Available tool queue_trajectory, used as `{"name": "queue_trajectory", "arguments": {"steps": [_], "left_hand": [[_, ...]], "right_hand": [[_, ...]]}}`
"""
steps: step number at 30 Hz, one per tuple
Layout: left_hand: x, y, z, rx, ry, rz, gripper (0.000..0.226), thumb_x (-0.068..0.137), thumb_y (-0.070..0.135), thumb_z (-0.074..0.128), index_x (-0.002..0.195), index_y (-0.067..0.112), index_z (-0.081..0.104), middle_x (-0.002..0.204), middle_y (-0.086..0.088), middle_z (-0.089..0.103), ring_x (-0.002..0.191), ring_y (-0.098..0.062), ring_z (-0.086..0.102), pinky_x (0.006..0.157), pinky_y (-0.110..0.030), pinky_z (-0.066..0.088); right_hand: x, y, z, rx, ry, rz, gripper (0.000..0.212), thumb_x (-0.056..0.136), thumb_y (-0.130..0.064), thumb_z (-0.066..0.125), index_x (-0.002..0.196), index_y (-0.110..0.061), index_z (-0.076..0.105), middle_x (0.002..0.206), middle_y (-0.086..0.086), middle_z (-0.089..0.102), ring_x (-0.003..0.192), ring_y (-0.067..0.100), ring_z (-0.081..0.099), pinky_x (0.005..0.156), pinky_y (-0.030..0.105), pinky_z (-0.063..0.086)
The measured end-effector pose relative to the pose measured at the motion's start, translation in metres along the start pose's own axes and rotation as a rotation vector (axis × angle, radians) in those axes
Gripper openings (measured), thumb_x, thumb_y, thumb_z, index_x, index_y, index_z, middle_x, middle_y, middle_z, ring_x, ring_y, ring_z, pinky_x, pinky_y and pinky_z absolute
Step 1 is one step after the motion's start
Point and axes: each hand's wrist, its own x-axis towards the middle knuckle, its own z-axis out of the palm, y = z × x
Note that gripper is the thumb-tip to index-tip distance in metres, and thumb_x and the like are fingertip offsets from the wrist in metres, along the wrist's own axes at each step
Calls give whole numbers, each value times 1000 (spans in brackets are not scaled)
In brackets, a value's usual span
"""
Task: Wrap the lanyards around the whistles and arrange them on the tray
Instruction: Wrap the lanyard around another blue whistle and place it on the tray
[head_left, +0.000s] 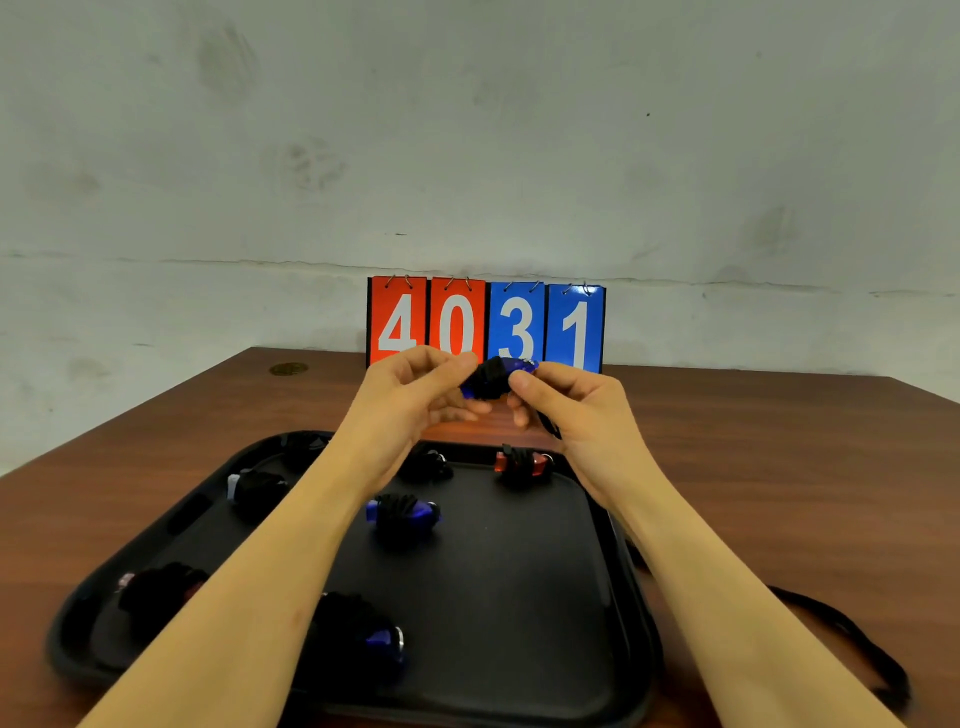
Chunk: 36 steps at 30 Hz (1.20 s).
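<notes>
Whistle, blue (497, 378), held aloft between both hands above the far edge of the tray (524, 597), black lanyard already wound thick round its middle. Long axis runs roughly left to right, tilted up toward the right, with blue ends showing either side of the wrap. Left hand (410, 395): fingers curled, fingertips pinching the whistle's left end. Right hand (576, 405): thumb and fingers closed on the right end, a short tail of lanyard (548, 423) hanging below the palm (how much cord is left unwound cannot be told). Both grips sit equally close, one at each end, so the coming tuck or final turn likely falls to the right hand, which carries the loose tail. Tray, black, lies on the counter (779, 467) near its front edge; wrapped whistles already laid in it include a red one (522, 462) at the far right corner, a blue one (402, 512) near the centre, and another blue one (384, 639) toward the front. Loose black lanyard (852, 639) lies on the counter just right of the tray, probably from a whistle not yet wrapped. Scoreboard cards (485, 325) stand at the counter's far edge.
</notes>
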Motion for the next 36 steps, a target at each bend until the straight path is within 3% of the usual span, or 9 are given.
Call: {"name": "queue_trajectory", "arguments": {"steps": [5, 8, 11, 14, 18, 26, 32, 36], "left_hand": [[1, -1, 2, 59, 7, -76, 28, 74, 10, 68, 99, 9, 55, 91, -11, 70, 80, -22, 70, 73, -30, 59], [0, -3, 2, 185, -3, -14, 39, 78, 7, 68, 112, 24, 58, 101, -2, 64, 93, -15, 67, 79, -26, 56], [-2, -4, 3, 448, 11, 96, 39, 80, 13, 69, 107, 39, 59, 106, 13, 58, 100, -2, 59, 81, -12, 48], [0, -5, 3, 622, 24, 168, 34, 80, 15, 69, 106, 35, 59, 107, 18, 56, 99, 6, 53, 75, 2, 41], [1, -8, 4, 740, 86, 215, 31, 77, 18, 72, 103, 30, 58, 101, 16, 54, 93, 1, 55, 72, -2, 43], [1, -10, 3, 814, 159, 241, 27, 76, 21, 74, 91, 30, 54, 100, 9, 56, 86, -3, 55, 72, -11, 43], [-1, -11, 3, 836, 92, 251, 25, 76, 15, 72, 92, 21, 54, 90, 14, 56, 79, 0, 54, 67, 1, 40], [-2, -13, 4, 824, 37, 266, 25, 79, 14, 71, 92, 22, 51, 90, 16, 56, 85, 6, 55, 73, 4, 39]], "right_hand": [[1, 4, 0, -48, 4, 23, 12, 85, -19, 62, 93, -15, 70, 59, -2, 60, 71, 11, 59, 79, 23, 53], [1, 3, 0, -7, 30, 70, 8, 84, -15, 63, 87, -15, 71, 55, -3, 60, 60, 9, 57, 68, 19, 54], [0, 3, 1, 1, 43, 83, 7, 83, -11, 64, 80, -12, 71, 58, -3, 64, 48, 7, 54, 57, 20, 51], [1, 4, 2, -71, 71, 88, 6, 82, -11, 66, 78, -12, 70, 60, 2, 64, 43, 7, 54, 49, 19, 47], [2, 6, 8, -303, 123, 74, 12, 82, -16, 67, 72, -21, 63, 60, -1, 62, 39, 5, 55, 46, 14, 47], [-3, 6, 11, -434, 125, -51, 9, 83, -15, 66, 85, -23, 64, 70, -11, 62, 55, -2, 62, 60, 10, 52], [-5, 7, 15, -501, 160, -124, 9, 83, -13, 66, 90, -17, 69, 77, -9, 65, 76, 8, 65, 76, 24, 55], [-5, 9, 17, -457, 176, -129, 9, 82, -14, 67, 86, -21, 65, 79, -8, 65, 77, 6, 64, 75, 21, 55]]}}
